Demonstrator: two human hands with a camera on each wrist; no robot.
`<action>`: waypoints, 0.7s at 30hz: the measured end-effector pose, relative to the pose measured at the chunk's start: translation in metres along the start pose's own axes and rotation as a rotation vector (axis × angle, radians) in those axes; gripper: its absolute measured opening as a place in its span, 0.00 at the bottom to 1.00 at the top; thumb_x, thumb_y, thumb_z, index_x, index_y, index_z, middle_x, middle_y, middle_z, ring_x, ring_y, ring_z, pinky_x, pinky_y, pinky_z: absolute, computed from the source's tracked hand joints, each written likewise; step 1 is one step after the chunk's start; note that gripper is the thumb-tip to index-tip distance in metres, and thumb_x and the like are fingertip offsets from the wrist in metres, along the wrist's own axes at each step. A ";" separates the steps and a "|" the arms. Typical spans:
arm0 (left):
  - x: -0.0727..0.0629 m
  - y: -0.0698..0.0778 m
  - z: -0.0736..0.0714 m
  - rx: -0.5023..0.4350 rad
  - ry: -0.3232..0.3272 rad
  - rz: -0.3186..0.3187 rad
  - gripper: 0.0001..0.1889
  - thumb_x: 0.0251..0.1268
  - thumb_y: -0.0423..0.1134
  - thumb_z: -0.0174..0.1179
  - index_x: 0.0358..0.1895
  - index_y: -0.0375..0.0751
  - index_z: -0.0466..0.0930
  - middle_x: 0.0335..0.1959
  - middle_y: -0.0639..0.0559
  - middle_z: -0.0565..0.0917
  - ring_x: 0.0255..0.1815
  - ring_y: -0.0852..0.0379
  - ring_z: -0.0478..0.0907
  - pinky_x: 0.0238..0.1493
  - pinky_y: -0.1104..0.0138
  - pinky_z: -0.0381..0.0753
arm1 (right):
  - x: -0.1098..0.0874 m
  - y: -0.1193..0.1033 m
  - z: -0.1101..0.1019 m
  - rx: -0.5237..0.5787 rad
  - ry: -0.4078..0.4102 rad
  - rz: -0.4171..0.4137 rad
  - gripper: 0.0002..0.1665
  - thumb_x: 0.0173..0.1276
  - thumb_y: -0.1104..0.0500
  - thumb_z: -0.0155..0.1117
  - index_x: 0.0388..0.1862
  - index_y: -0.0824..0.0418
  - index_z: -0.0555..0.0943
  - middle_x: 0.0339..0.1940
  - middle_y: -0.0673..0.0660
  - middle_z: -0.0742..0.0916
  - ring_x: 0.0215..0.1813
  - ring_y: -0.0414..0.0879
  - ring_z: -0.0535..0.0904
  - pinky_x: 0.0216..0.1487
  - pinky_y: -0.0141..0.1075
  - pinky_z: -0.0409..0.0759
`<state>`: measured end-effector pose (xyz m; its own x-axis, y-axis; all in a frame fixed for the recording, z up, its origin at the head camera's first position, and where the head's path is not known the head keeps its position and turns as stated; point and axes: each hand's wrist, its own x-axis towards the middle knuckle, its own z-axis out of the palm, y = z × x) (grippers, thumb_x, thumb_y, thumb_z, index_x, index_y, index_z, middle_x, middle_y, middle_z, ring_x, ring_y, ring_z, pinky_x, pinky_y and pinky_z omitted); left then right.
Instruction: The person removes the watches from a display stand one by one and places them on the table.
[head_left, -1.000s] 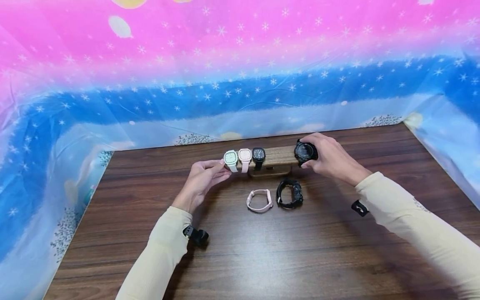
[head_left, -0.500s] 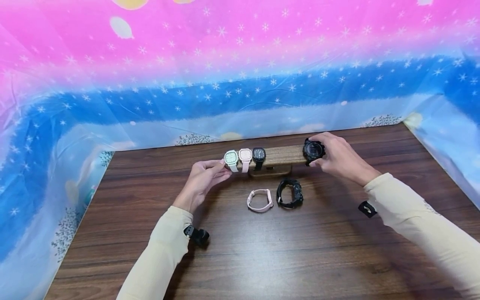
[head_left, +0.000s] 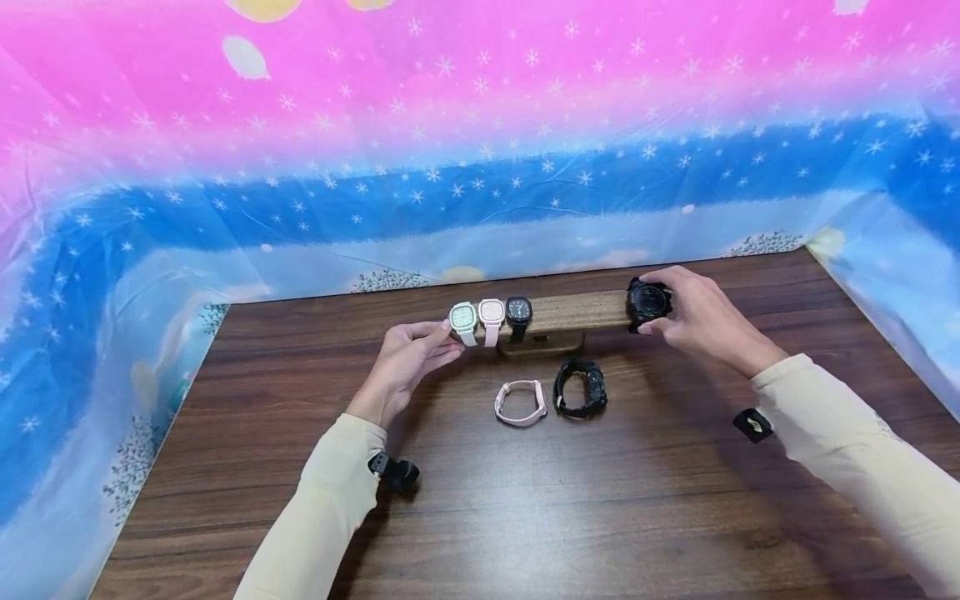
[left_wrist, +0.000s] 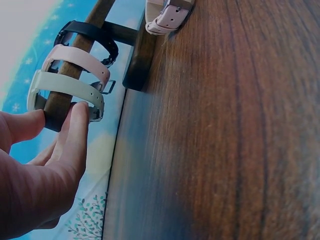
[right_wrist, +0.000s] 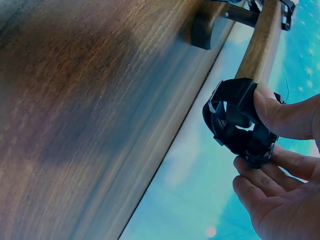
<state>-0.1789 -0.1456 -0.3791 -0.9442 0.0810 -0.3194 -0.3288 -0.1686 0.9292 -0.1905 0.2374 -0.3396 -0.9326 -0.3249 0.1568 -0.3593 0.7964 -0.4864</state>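
Taking the brown wooden base (head_left: pixel 542 347) as the middle of a clock dial, I see the person's left hand (head_left: pixel 401 362) at nine, thumb and fingers closed in a pinch on the left end of a long brown wooden bar (head_left: pixel 577 312). Round that bar, from about ten to eleven, sit a pale green square watch (head_left: pixel 462 317), a pink square watch (head_left: pixel 491 312) and a black square watch (head_left: pixel 518 309). Between two and three, at the bar's right end, is a chunky black round-faced watch (head_left: pixel 647 303), gripped by the right hand (head_left: pixel 708 321) between thumb and fingertips (whether the bar's tip sits inside its strap loop, I can't tell). On the dark brown woodgrain table (head_left: pixel 555 492), a slim pale pink band (head_left: pixel 539 408) lies between six and seven; a bulky black looped watch (head_left: pixel 595 387) lies just beside it, between four and five.
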 end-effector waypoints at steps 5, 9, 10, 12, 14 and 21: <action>-0.001 -0.001 0.000 -0.001 0.000 0.004 0.19 0.78 0.31 0.55 0.63 0.22 0.73 0.41 0.41 0.84 0.48 0.47 0.86 0.54 0.63 0.84 | -0.007 0.007 -0.004 0.010 0.029 0.023 0.39 0.57 0.65 0.78 0.66 0.72 0.73 0.59 0.71 0.79 0.37 0.55 0.76 0.41 0.48 0.75; -0.001 0.000 0.000 -0.004 -0.002 0.006 0.19 0.77 0.31 0.55 0.63 0.22 0.73 0.42 0.41 0.84 0.48 0.47 0.86 0.54 0.63 0.84 | -0.011 0.012 -0.007 0.016 0.025 0.045 0.39 0.57 0.65 0.78 0.66 0.72 0.72 0.58 0.71 0.79 0.38 0.56 0.77 0.40 0.48 0.75; -0.001 0.000 -0.001 -0.004 -0.005 0.008 0.19 0.78 0.31 0.55 0.64 0.22 0.72 0.42 0.41 0.84 0.47 0.48 0.86 0.54 0.63 0.84 | -0.012 0.013 -0.007 0.017 0.021 0.050 0.39 0.58 0.65 0.78 0.67 0.72 0.72 0.59 0.72 0.79 0.40 0.57 0.77 0.42 0.49 0.76; -0.001 -0.001 -0.001 -0.006 -0.006 0.010 0.19 0.77 0.31 0.55 0.64 0.22 0.72 0.42 0.42 0.84 0.45 0.50 0.86 0.54 0.63 0.84 | -0.014 0.015 -0.008 0.018 0.014 0.062 0.40 0.58 0.64 0.78 0.67 0.72 0.72 0.60 0.73 0.78 0.45 0.60 0.77 0.45 0.52 0.76; -0.001 -0.001 -0.001 -0.006 -0.010 0.012 0.19 0.78 0.31 0.55 0.64 0.21 0.72 0.41 0.42 0.84 0.43 0.52 0.86 0.54 0.63 0.84 | -0.016 0.017 -0.008 0.020 0.006 0.069 0.40 0.59 0.64 0.78 0.67 0.72 0.72 0.60 0.73 0.78 0.49 0.62 0.78 0.48 0.56 0.77; -0.001 -0.001 -0.001 -0.007 -0.010 0.017 0.19 0.77 0.31 0.55 0.64 0.21 0.72 0.41 0.41 0.84 0.43 0.52 0.86 0.54 0.64 0.85 | -0.024 0.025 -0.003 0.054 -0.018 0.101 0.38 0.59 0.64 0.78 0.67 0.71 0.73 0.53 0.72 0.82 0.47 0.60 0.79 0.47 0.52 0.77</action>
<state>-0.1780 -0.1464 -0.3797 -0.9492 0.0883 -0.3020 -0.3133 -0.1773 0.9330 -0.1770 0.2661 -0.3530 -0.9630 -0.2540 0.0896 -0.2610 0.7972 -0.5444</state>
